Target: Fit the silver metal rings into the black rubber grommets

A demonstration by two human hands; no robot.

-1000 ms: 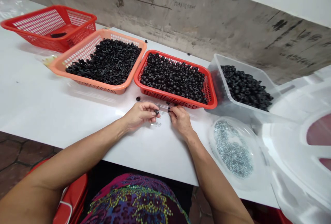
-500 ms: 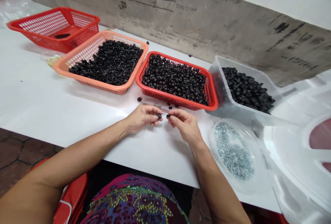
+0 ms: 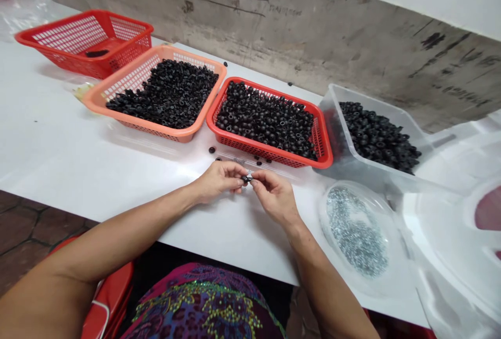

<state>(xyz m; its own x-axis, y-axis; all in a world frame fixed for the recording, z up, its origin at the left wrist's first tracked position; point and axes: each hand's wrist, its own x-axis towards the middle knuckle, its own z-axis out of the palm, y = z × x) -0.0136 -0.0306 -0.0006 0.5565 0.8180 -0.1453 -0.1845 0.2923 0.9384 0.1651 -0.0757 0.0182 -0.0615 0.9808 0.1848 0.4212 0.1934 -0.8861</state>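
My left hand (image 3: 219, 181) pinches a small round black plastic piece (image 3: 245, 178) between thumb and fingers. Opposite it, my right hand (image 3: 276, 195) is closed on another small black piece, mostly covered by the fingertips. The two pieces meet, or nearly so, just above the white table. Beyond my hands, a red basket (image 3: 270, 148) holds many round black pieces with holes. Several loose black pieces, one of them a ring (image 3: 212, 150), lie on the table between basket and hands. Small shiny metal bits (image 3: 239, 161) lie partly hidden behind my fingers.
Left of the red basket stands an orange basket (image 3: 96, 105) heaped with black rings. Farther left is another red basket (image 3: 47, 54) with a few dark pieces. To the right are a clear bin (image 3: 348, 138) of black parts and a clear round dish (image 3: 324, 213) of shiny metal bits.
My right hand has moved left toward my left hand, closing the gap between the two black pieces. The baskets and containers stay in place; the view has shifted slightly.
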